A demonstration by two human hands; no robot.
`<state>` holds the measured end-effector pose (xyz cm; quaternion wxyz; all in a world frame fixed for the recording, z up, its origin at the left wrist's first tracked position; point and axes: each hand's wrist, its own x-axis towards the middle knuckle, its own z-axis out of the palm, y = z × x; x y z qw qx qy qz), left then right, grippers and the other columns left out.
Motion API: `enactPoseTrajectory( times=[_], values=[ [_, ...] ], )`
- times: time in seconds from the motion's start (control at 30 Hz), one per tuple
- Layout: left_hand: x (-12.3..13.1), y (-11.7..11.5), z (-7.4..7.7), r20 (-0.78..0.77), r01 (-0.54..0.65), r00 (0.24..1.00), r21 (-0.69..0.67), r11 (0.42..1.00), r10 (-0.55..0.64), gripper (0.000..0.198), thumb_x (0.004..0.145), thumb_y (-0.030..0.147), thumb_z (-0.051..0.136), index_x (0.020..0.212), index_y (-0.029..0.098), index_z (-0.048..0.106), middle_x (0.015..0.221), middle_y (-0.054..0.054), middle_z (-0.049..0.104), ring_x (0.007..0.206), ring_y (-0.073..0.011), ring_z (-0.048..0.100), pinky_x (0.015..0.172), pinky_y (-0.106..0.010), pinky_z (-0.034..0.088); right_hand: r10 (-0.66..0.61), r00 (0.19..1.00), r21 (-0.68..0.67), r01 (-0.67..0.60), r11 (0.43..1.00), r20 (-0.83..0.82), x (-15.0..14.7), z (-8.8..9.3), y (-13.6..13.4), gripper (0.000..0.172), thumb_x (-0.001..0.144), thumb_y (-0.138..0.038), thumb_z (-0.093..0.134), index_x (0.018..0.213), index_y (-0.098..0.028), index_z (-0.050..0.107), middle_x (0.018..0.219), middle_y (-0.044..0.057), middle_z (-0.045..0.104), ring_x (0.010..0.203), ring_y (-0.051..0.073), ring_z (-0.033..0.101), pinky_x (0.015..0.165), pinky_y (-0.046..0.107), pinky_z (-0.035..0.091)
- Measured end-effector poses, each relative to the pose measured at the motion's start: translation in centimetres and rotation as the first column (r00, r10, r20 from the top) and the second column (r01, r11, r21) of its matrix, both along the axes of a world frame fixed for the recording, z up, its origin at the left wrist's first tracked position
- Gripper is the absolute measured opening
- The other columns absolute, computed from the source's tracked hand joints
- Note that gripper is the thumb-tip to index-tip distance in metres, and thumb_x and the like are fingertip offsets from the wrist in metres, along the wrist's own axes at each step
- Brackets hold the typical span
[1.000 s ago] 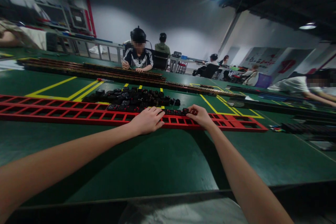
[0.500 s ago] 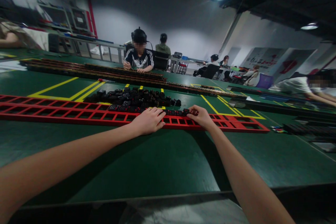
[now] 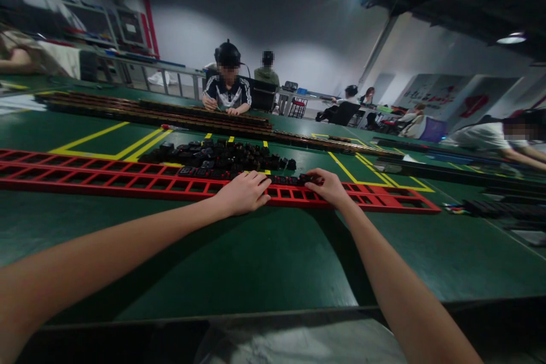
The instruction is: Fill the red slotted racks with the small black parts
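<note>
Very little is changing in the last second: the view is shifting slightly, while both hands are keeping their places along the red frame (image 3: 290,202). The right hand (image 3: 327,186) is still pinching a small black block (image 3: 303,178) between thumb and fingers, and the block is sitting right at those fingertips, at the near end of a row of black blocks (image 3: 285,180). The left hand (image 3: 244,193) is lying over the frame with its fingers curving across that row; whether they are gripping or only pressing, I cannot tell. Between the two hands, several blocks are lining up along the frame's far side. A loose pile (image 3: 217,153) is lying just beyond the left fingers on the green tabletop (image 3: 273,261). This steadiness is suggesting that the work is staying on this one block, with the left hand probably steadying the row.
</note>
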<state>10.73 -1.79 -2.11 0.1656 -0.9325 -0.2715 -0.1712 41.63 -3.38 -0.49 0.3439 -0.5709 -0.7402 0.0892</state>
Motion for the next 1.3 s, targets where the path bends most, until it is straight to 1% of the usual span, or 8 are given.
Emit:
enactPoseTrajectory(
  times=[0.13, 0.33, 0.53, 0.77, 0.97, 1.3],
  values=[
    [0.02, -0.1, 0.16, 0.002, -0.002, 1.0, -0.009, 1.0, 0.002, 0.048, 0.103, 0.044, 0.042, 0.134, 0.011, 0.057, 0.131, -0.017, 0.061, 0.118, -0.0303, 0.056, 0.098, -0.043, 0.044, -0.016, 1.0, -0.018, 0.016, 1.0, 0.016, -0.01, 0.06, -0.01, 0.029, 0.076, -0.03, 0.071, 0.103, -0.018, 0.071, 0.098, 0.007, 0.074, 0.082, 0.021, 0.067, 0.079, 0.036, 0.054],
    [-0.03, -0.14, 0.19, 0.002, -0.003, 1.0, -0.025, 1.0, 0.003, 0.048, 0.103, 0.044, 0.041, 0.135, 0.012, 0.056, 0.132, -0.017, 0.06, 0.119, -0.03, 0.056, 0.099, -0.043, 0.043, -0.007, 1.0, -0.005, 0.007, 1.0, 0.031, 0.03, 0.22, -0.11, 0.029, 0.076, -0.028, 0.072, 0.104, -0.02, 0.073, 0.102, 0.008, 0.074, 0.088, 0.022, 0.067, 0.083, 0.037, 0.054],
    [-0.03, -0.09, 0.21, 0.009, 0.003, 1.0, -0.04, 0.999, -0.003, 0.048, 0.103, 0.044, 0.04, 0.135, 0.012, 0.056, 0.132, -0.017, 0.06, 0.12, -0.03, 0.055, 0.1, -0.043, 0.043, -0.025, 0.999, 0.019, 0.024, 1.0, 0.031, 0.0, 0.19, -0.16, 0.025, 0.076, -0.026, 0.074, 0.101, -0.021, 0.073, 0.102, 0.008, 0.074, 0.088, 0.023, 0.067, 0.081, 0.038, 0.055],
    [0.0, -0.15, 0.25, -0.003, -0.007, 1.0, -0.018, 1.0, 0.006, 0.048, 0.103, 0.044, 0.04, 0.134, 0.012, 0.057, 0.131, -0.016, 0.06, 0.118, -0.0298, 0.056, 0.099, -0.043, 0.043, -0.029, 0.999, 0.036, 0.028, 0.999, 0.031, 0.09, 0.0, -0.08, 0.024, 0.076, -0.025, 0.074, 0.099, -0.019, 0.073, 0.098, 0.008, 0.072, 0.086, 0.022, 0.067, 0.082, 0.038, 0.056],
    [-0.02, -0.16, 0.22, -0.003, 0.001, 1.0, -0.019, 1.0, -0.001, 0.048, 0.103, 0.044, 0.04, 0.134, 0.011, 0.056, 0.131, -0.017, 0.061, 0.118, -0.03, 0.056, 0.099, -0.043, 0.043, -0.02, 0.999, 0.028, 0.019, 0.999, 0.035, 0.23, -0.11, -0.03, 0.025, 0.076, -0.026, 0.074, 0.1, -0.019, 0.073, 0.097, 0.008, 0.071, 0.085, 0.021, 0.067, 0.082, 0.038, 0.056],
    [-0.05, -0.18, 0.31, 0.013, 0.006, 1.0, -0.046, 0.999, -0.005, 0.046, 0.102, 0.043, 0.042, 0.134, 0.012, 0.057, 0.131, -0.017, 0.061, 0.119, -0.03, 0.056, 0.098, -0.043, 0.043, -0.018, 0.998, 0.057, 0.014, 0.998, 0.065, 0.4, -0.18, -0.01, 0.024, 0.078, -0.028, 0.071, 0.101, -0.021, 0.074, 0.095, 0.007, 0.07, 0.083, 0.021, 0.065, 0.08, 0.038, 0.055]
  ],
)
